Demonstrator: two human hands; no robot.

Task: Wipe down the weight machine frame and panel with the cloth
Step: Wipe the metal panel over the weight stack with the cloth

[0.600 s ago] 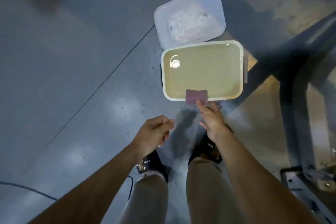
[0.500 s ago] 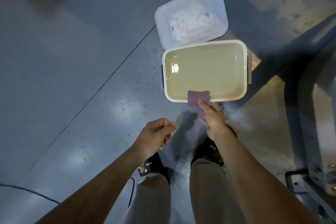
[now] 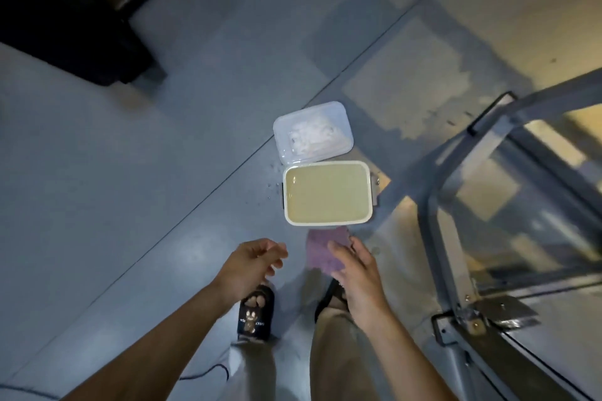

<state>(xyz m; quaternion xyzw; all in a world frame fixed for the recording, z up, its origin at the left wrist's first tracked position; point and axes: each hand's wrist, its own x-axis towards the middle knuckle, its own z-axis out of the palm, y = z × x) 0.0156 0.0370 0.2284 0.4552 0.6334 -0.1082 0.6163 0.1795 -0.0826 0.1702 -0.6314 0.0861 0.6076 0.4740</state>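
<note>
My right hand (image 3: 360,273) holds a purple cloth (image 3: 322,249) just in front of the near edge of a white tub (image 3: 327,222) of yellowish liquid on the floor. The cloth hangs under my thumb and fingers, clear of the tub. To the left, my left hand (image 3: 252,262) hovers with loosely curled fingers and holds nothing. The grey weight machine frame (image 3: 439,238) and its clear panel (image 3: 527,205) stand at the right.
The tub's clear lid (image 3: 312,132) lies on the floor behind the tub. Water drops speckle the grey floor left of the tub. A dark object (image 3: 65,26) sits at the upper left. A black cable (image 3: 202,376) runs by my feet.
My right hand has lifted the cloth off the tub's near rim and drawn it back toward me. The view has pulled up and away, showing more of the machine frame.
</note>
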